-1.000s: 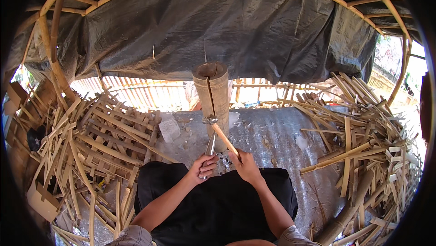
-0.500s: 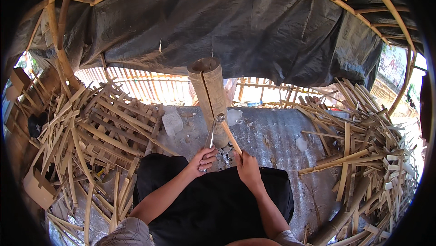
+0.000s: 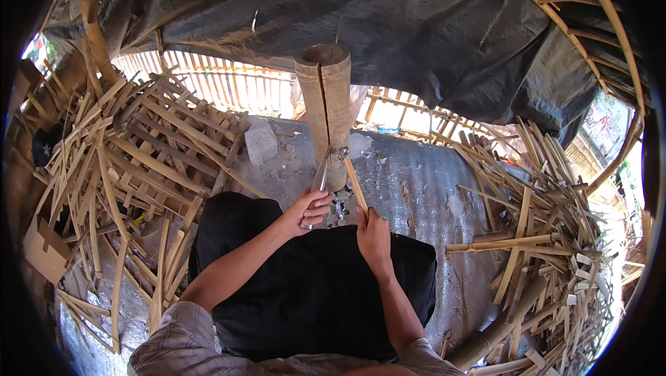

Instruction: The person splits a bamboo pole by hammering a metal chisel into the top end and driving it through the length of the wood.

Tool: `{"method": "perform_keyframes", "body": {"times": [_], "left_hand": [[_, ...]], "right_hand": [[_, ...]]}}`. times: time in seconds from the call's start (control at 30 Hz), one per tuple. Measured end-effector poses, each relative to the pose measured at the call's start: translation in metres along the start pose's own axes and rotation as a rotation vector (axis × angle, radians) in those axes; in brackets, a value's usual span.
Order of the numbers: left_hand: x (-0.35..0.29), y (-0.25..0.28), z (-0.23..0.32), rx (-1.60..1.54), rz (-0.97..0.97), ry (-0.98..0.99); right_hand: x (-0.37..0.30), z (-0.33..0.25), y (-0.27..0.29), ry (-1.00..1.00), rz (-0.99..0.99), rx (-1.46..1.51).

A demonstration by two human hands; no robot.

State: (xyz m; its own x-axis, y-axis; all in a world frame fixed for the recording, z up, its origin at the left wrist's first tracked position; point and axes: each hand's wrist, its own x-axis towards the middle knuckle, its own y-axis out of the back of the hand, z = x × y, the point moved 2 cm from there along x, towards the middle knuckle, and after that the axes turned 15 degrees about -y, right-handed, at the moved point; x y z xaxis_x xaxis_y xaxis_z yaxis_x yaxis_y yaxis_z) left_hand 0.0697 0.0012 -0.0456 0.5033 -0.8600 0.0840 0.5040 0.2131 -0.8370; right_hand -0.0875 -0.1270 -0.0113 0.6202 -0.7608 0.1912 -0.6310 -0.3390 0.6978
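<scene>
An upright bamboo tube [image 3: 338, 102] stands in front of me, with a long split running down its near side from the rim. My left hand [image 3: 307, 211] is closed around a slim silver metal chisel [image 3: 320, 177], whose tapered end points up against the lower part of the tube by the split. In my right hand [image 3: 374, 234] is a hammer [image 3: 354, 183], gripped by its light wooden handle. Its small metal head is just right of the chisel's tip, in front of the bamboo; whether they touch, I cannot tell. Black cloth [image 3: 298, 293] covers my lap.
Heaped bamboo strips [image 3: 173, 137] lie on the left, and another pile of strips [image 3: 548, 251] on the right. A grey sheet [image 3: 423, 182] with scattered chips covers the ground. Behind the tube hang a dark tarp [image 3: 229, 8] and a slatted bamboo fence [image 3: 222, 84].
My view has tilted downward, so the tube and piles appear higher. The hammer's handle is slightly steeper, and its head sits a little farther right of the chisel. Both grips are unchanged.
</scene>
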Motion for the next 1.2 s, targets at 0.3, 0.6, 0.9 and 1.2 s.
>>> {"method": "perform_keyframes", "body": {"times": [0.3, 0.6, 0.9, 1.2], "left_hand": [[-0.001, -0.013, -0.002, -0.017, -0.001, -0.046], [-0.004, -0.012, -0.003, -0.006, 0.026, -0.034], [-0.010, -0.015, 0.000, 0.032, 0.075, -0.042], [-0.004, -0.011, -0.001, 0.025, 0.067, -0.040]], "right_hand": [[0.006, 0.004, -0.004, -0.004, -0.161, 0.360], [0.003, -0.012, 0.009, -0.015, -0.015, 0.452], [-0.006, -0.033, 0.016, 0.022, -0.091, 0.235], [0.003, -0.007, 0.001, 0.009, -0.033, 0.019]]}}
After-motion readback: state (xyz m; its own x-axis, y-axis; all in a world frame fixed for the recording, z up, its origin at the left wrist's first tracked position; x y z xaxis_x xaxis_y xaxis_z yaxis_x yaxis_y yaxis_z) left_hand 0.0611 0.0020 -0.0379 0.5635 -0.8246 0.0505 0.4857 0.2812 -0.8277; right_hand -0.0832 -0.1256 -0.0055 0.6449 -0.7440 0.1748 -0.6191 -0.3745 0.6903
